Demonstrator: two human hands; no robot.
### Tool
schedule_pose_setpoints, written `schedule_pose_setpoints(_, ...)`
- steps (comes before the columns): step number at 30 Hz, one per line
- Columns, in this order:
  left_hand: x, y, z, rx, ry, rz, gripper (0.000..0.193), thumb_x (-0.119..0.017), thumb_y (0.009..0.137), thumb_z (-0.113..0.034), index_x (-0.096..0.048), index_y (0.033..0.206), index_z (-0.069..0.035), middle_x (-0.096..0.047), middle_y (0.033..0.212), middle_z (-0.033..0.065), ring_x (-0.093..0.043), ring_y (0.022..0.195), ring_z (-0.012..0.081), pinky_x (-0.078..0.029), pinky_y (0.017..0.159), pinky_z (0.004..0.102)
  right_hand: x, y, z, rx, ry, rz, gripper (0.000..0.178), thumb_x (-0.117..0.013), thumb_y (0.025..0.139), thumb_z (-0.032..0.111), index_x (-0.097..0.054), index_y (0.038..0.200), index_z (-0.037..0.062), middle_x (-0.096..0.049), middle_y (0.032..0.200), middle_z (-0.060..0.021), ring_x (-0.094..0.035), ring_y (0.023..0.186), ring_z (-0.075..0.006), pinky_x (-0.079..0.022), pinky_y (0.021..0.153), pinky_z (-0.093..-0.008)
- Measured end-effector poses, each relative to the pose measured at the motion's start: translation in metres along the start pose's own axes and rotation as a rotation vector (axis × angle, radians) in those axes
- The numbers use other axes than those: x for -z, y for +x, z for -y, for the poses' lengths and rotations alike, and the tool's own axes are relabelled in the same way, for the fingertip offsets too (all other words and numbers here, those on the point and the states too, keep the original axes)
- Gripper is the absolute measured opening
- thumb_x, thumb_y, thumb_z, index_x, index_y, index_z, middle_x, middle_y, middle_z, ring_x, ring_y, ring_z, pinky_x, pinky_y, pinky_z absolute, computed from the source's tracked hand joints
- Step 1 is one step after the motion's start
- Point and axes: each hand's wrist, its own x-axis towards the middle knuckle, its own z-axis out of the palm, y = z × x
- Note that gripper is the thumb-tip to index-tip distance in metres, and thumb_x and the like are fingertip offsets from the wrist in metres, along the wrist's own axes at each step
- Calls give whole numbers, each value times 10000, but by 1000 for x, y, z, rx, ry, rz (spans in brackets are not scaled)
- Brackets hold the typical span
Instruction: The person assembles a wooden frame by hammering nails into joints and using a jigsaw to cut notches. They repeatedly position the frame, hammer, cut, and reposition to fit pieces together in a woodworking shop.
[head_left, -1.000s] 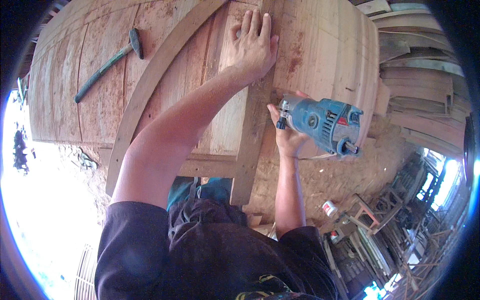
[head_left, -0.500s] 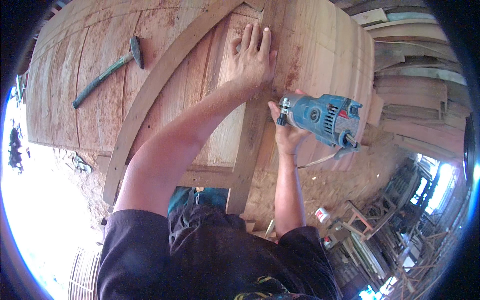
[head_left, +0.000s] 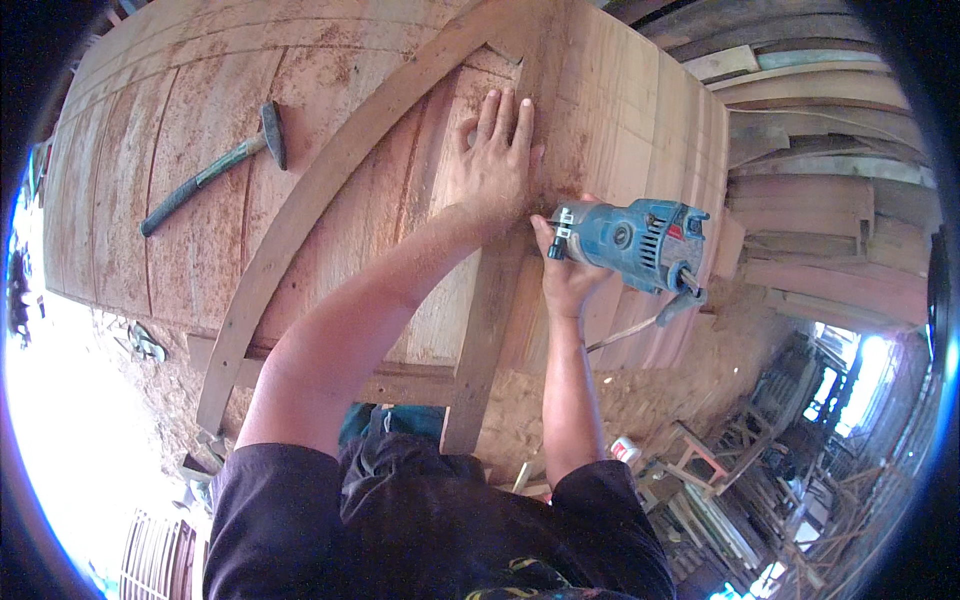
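Note:
My left hand (head_left: 492, 178) lies palm down with fingers outstretched, pressing on the reddish planked wood panel (head_left: 345, 265) along the edge of a straight brown wooden strip (head_left: 480, 330). My right hand (head_left: 567, 285) is wrapped around the metal base end of a blue trim router (head_left: 645, 240). The router lies on its side, with its base toward the straight strip and its motor end pointing right. Its bit is hidden behind the base and my fingers. Left of the hands, a curved wooden strip (head_left: 290, 235) arcs across the panel and meets the straight one at the top.
A hammer (head_left: 212, 175) with a green-grey handle rests on the panel at the left. Stacked boards (head_left: 815, 210) line the right side. Beyond the near edge, a white and red container (head_left: 625, 450) and piled wooden frames (head_left: 720, 460) stand at lower right. Reddish sawdust lies about.
The view has shifted, so the panel, hammer and my left hand appear lower in the picture. My right hand has brought the router slightly nearer to my left hand.

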Motion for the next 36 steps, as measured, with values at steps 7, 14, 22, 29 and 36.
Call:
schedule_pose_setpoints(7,6,0,-1,-13,18,26,616,-494,1094,-345,-407,1614,-24,-362,1699,218,-268,1617,324,-256,1227,525,-4,12,-10,-17,2,-34,726,-940,793,28,-526,1386,-30,-598,1332,-134,-604,1169,-234,-551,989,-391)
schedule_pose_setpoints(14,4,0,0,13,-53,23,619,-561,1066,-318,-420,1604,-45,-361,1699,214,-257,1625,316,-258,1218,526,-11,34,-22,35,12,-43,735,-968,778,69,-541,1365,-44,-619,1331,-151,-615,1200,-271,-532,1049,-432)
schedule_pose_setpoints(22,11,1,-2,15,-14,26,615,-571,1060,-324,-442,1585,-33,-409,1672,214,-314,1603,317,-263,1216,527,-16,53,-26,26,15,-5,691,-968,775,61,-561,1324,-41,-635,1260,-123,-634,1081,-227,-568,945,-385)
schedule_pose_setpoints(29,11,0,-2,30,-80,18,618,-560,1051,-292,-423,1591,-24,-377,1687,224,-285,1616,321,-271,1212,531,-23,66,-27,44,54,-3,720,-963,769,33,-541,1347,-46,-619,1272,-119,-630,1092,-220,-568,956,-384)
schedule_pose_setpoints(36,8,1,0,13,-12,87,664,-498,1058,-318,-374,1624,8,-328,1711,243,-224,1634,334,-251,1247,516,-32,80,-26,33,101,-45,736,-964,764,19,-535,1358,-55,-620,1273,-140,-631,1094,-230,-570,948,-378)
